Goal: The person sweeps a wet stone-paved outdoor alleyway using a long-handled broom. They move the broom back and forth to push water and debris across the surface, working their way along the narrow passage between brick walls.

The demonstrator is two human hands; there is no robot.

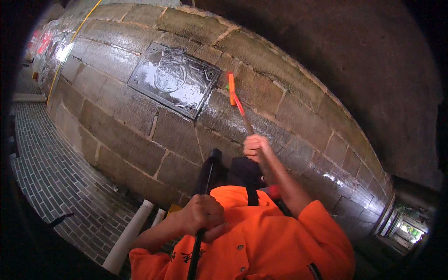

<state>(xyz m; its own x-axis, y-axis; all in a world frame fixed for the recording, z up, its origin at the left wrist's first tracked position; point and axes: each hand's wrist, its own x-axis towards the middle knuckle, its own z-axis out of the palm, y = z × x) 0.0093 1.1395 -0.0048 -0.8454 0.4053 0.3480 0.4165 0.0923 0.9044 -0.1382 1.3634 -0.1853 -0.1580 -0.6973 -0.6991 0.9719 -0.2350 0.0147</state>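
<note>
My right hand (255, 147) is wrapped round the dark shaft of a long-handled tool with a narrow orange head (232, 88). The head is over the wet stone paving, just right of a metal manhole cover (172, 77). A small green spot shows beside the head; its kind is too small to tell. In front of my chest, my left hand (203, 217) grips a slim black pole (196, 254). That pole slants up past my orange shirt toward my dark trousers. What its far end belongs to cannot be made out.
Wet stone slabs (126, 123) surround the cover. A brick wall (60, 177) rises at the left, with white pipes (128, 238) beside me. A yellow line (74, 39) crosses the far left. A dark surface (345, 60) borders the paving at right; a bright passage opening (410, 231) lies lower right.
</note>
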